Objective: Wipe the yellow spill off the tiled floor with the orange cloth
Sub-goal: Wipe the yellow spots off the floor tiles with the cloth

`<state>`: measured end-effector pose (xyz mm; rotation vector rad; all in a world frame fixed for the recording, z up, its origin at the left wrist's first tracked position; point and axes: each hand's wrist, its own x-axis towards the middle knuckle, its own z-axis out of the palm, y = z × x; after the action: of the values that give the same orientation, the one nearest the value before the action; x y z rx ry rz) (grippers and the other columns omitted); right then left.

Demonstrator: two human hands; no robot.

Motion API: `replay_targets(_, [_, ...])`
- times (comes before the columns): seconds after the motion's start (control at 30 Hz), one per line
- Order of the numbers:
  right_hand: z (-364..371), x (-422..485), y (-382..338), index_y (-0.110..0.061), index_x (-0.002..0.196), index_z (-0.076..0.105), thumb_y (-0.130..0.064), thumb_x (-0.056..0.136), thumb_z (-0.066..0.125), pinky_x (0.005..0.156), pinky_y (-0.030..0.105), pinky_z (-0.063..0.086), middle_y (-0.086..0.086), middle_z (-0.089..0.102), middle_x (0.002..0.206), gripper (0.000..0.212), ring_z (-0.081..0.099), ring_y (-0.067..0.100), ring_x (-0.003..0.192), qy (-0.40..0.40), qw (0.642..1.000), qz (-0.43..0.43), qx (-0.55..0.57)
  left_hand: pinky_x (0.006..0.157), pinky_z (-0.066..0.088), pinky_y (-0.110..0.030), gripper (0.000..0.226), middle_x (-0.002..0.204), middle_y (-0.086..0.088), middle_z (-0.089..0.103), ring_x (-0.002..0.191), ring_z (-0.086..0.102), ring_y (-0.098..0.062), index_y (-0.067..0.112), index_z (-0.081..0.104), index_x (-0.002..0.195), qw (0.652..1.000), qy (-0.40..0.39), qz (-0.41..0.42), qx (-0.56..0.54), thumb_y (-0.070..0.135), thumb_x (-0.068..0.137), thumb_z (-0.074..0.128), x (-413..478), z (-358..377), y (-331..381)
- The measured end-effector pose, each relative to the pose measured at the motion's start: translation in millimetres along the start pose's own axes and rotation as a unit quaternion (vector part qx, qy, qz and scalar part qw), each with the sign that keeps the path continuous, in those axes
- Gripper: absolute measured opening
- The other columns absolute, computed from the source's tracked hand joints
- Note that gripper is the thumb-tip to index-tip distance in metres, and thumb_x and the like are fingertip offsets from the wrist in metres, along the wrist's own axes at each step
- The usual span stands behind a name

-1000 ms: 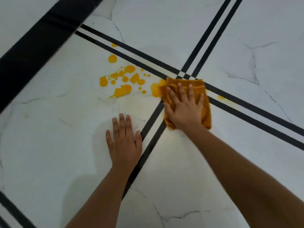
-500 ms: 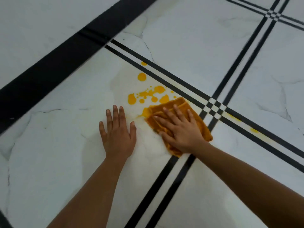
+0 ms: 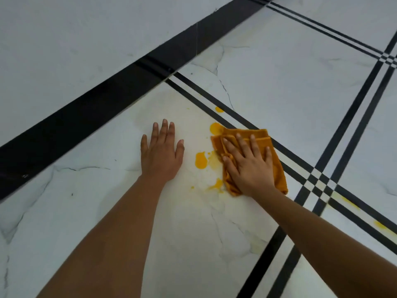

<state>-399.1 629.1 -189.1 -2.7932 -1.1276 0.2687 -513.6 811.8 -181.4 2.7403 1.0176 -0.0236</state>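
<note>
An orange cloth (image 3: 277, 168), folded, lies flat on the white marble floor. My right hand (image 3: 247, 164) presses down on it with spread fingers. Yellow spill (image 3: 201, 160) shows as a large blob just left of the cloth, another blob (image 3: 215, 127) at the cloth's far left corner, a drop (image 3: 219, 109) near the double black line, and a smear (image 3: 217, 186) at the cloth's near left edge. My left hand (image 3: 162, 153) rests flat on the tile left of the spill, fingers apart, holding nothing.
A wide black band (image 3: 107, 100) crosses the floor diagonally at the left. Thin double black lines (image 3: 322, 177) cross right of the cloth. Faint yellow stains (image 3: 380, 224) lie along the lines at the lower right.
My right hand has swept the cloth across the cluster of drops; most small drops are gone, leaving fewer blobs and smears. The view has shifted, and my left hand stays flat on the tile.
</note>
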Motion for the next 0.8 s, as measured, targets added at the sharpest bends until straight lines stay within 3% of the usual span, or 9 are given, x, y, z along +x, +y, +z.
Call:
replay_targets(0.23, [-10.8,87.4,-15.3,-0.041,0.146,0.000,-0.057,0.094,0.008,0.113,0.059,-0.005,-0.004,-0.003,0.159,0.056,-0.011,0.027,0.145,0.005,0.990,0.137,0.034,0.114,-0.003,-0.041,0.058,0.158,0.001,-0.005,0.144,-0.008,-0.016,0.021,-0.003,0.149,1.000,-0.026,0.013,-0.001,0.043,0.098,0.012,23.0,1.4,-0.4])
replay_targets(0.3, [-17.0,103.0,-21.8,-0.043,0.146,0.001,-0.059,0.092,0.006,0.113,0.058,-0.006,-0.005,-0.003,0.159,0.056,-0.011,0.026,0.145,-0.017,0.997,0.069,0.022,0.114,-0.003,-0.041,0.058,0.158,0.002,-0.005,0.144,-0.009,-0.016,0.021,-0.004,0.149,1.000,-0.018,0.008,0.005,0.043,0.097,0.011,24.5,5.0,-2.0])
replay_targets(0.4, [-16.8,71.5,-14.9,-0.047,0.144,0.001,-0.066,0.083,-0.004,0.113,0.055,-0.007,-0.012,-0.004,0.157,0.064,-0.011,0.021,0.145,-0.059,0.983,-0.169,-0.041,0.114,-0.002,-0.040,0.062,0.158,0.001,-0.004,0.144,-0.008,-0.017,0.021,-0.003,0.149,1.000,-0.010,-0.001,0.009,0.047,0.093,0.002,24.1,5.0,-3.3])
replay_targets(0.43, [-15.2,65.7,-6.3,-0.049,0.143,0.001,-0.067,0.082,-0.004,0.113,0.054,-0.007,-0.014,-0.004,0.156,0.063,-0.012,0.019,0.145,-0.072,0.975,-0.205,-0.052,0.114,-0.001,-0.040,0.065,0.158,0.000,-0.003,0.144,-0.007,-0.017,0.021,-0.003,0.149,1.000,-0.011,-0.003,0.011,0.048,0.089,0.000,23.9,3.9,-3.0])
replay_targets(0.47, [-17.6,74.0,-0.4,-0.050,0.143,0.002,-0.067,0.083,-0.003,0.113,0.054,-0.006,-0.014,-0.003,0.157,0.063,-0.011,0.019,0.145,-0.074,0.977,-0.195,-0.051,0.114,-0.001,-0.040,0.067,0.158,0.000,-0.003,0.144,-0.007,-0.018,0.021,-0.003,0.149,1.000,-0.014,-0.006,0.009,0.049,0.088,-0.001,24.4,2.0,-3.1])
replay_targets(0.57, [-25.1,127.1,-17.6,-0.046,0.144,0.003,-0.063,0.088,0.004,0.112,0.058,-0.007,-0.007,-0.002,0.159,0.059,-0.010,0.024,0.145,-0.056,0.998,0.010,-0.004,0.114,-0.003,-0.039,0.068,0.158,0.000,-0.003,0.144,-0.008,-0.017,0.021,-0.003,0.149,1.000,-0.018,-0.022,0.006,0.048,0.087,-0.001,21.0,-1.7,-7.3])
replay_targets(0.6, [-26.0,131.4,-34.5,-0.045,0.145,0.003,-0.061,0.091,0.006,0.112,0.058,-0.008,-0.006,-0.002,0.159,0.057,-0.011,0.025,0.145,-0.053,0.998,0.022,-0.004,0.114,-0.002,-0.039,0.068,0.158,0.000,-0.003,0.144,-0.008,-0.017,0.021,-0.003,0.149,0.999,-0.019,-0.026,0.006,0.048,0.086,-0.001,20.1,-2.1,-11.0])
replay_targets(0.73, [-10.1,60.2,-51.7,-0.048,0.143,0.000,-0.064,0.088,0.004,0.112,0.056,-0.009,-0.013,-0.005,0.156,0.057,-0.013,0.022,0.144,-0.070,0.972,-0.221,-0.034,0.114,-0.001,-0.039,0.068,0.158,-0.001,-0.001,0.144,-0.005,-0.018,0.020,-0.001,0.148,0.999,-0.018,-0.044,0.007,0.048,0.087,-0.001,6.9,-4.4,-26.9])
replay_targets(0.8, [-13.6,66.8,-36.9,-0.049,0.140,-0.005,-0.065,0.087,0.005,0.113,0.056,-0.008,-0.014,-0.007,0.155,0.057,-0.013,0.022,0.144,-0.073,0.978,-0.194,-0.034,0.113,-0.002,-0.038,0.071,0.158,-0.001,-0.001,0.144,-0.005,-0.018,0.020,-0.001,0.148,0.999,-0.015,-0.049,0.005,0.050,0.084,-0.007,-3.2,-4.7,-28.5])
